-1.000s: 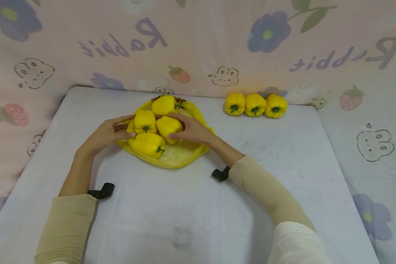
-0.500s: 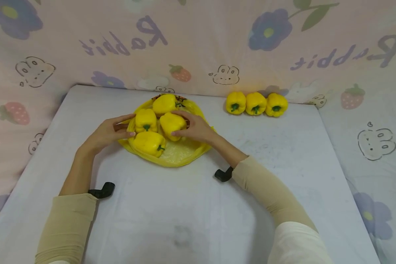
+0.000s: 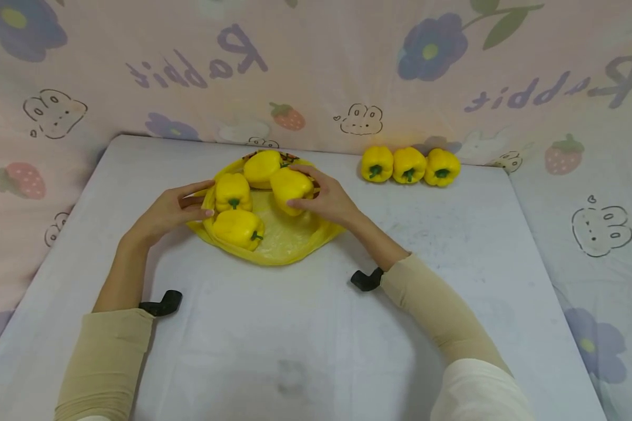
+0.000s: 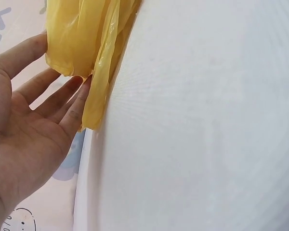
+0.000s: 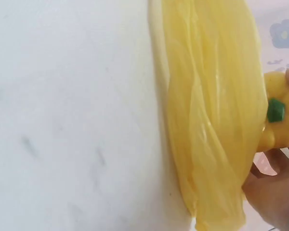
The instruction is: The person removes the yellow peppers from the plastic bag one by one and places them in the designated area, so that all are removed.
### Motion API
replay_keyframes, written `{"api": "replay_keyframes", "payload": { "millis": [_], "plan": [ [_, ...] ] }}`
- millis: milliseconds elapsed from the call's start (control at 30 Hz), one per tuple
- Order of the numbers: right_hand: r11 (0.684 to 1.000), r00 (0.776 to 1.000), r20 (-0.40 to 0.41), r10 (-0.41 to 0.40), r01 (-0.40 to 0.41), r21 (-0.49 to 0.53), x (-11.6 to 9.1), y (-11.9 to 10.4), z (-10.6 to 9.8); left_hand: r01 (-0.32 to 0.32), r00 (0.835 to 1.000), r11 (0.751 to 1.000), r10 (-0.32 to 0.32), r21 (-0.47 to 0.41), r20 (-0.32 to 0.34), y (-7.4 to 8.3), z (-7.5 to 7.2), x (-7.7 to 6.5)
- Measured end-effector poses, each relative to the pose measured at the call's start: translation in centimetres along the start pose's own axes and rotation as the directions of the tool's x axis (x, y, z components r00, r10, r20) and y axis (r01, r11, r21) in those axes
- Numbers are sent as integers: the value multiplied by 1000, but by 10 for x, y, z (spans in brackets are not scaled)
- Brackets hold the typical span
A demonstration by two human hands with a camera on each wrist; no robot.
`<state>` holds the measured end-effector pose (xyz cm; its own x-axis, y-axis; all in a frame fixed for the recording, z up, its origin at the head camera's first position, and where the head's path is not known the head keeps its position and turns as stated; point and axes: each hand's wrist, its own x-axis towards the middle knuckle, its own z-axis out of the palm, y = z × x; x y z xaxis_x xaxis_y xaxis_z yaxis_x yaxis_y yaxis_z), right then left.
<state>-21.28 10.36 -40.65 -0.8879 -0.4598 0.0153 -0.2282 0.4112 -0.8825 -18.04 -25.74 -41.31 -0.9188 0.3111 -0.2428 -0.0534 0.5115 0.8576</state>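
Observation:
My right hand [image 3: 334, 202] grips a yellow bell pepper [image 3: 289, 188], fingers behind it and thumb in front, over the right part of a yellow plastic bag [image 3: 281, 255]. In the right wrist view that bell pepper [image 5: 281, 127] shows its green stem beyond the bag's side [image 5: 214, 115]. Three more yellow bell peppers sit in the bag: one at the back [image 3: 261, 168], one at the left [image 3: 233, 192], one at the front left [image 3: 237, 228]. Spread at the bag's left side, my left hand [image 3: 164, 215] touches the bag with its fingertips; in its wrist view the hand [image 4: 33, 130] holds no pepper.
A row of three yellow bell peppers [image 3: 409, 165] stands at the back right of the white table [image 3: 316, 327]. Behind the table hangs a printed cloth [image 3: 316, 64]. Black wrist mounts [image 3: 167, 304] stick out from both forearms.
My right hand has drawn its bell pepper to the right, away from the other peppers, widening the gap inside the bag. The left hand has hardly moved.

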Motion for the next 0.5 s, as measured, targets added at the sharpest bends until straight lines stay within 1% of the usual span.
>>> {"api": "replay_keyframes", "payload": {
  "millis": [133, 333, 500],
  "plan": [
    [1000, 999, -40, 0, 1, 24, -4, -1, -5, 6, 1000, 1000, -6, -14, -4, 1, 0, -1],
    [997, 997, -76, 1, 5, 81, -13, -2, -13, 20, 1000, 1000, -20, -12, -4, 2, 0, -1],
    [994, 992, -119, -26, 39, 103, -21, 4, -24, 11, 1000, 1000, -11, -5, -10, 2, 1, -1]
  ]
}}
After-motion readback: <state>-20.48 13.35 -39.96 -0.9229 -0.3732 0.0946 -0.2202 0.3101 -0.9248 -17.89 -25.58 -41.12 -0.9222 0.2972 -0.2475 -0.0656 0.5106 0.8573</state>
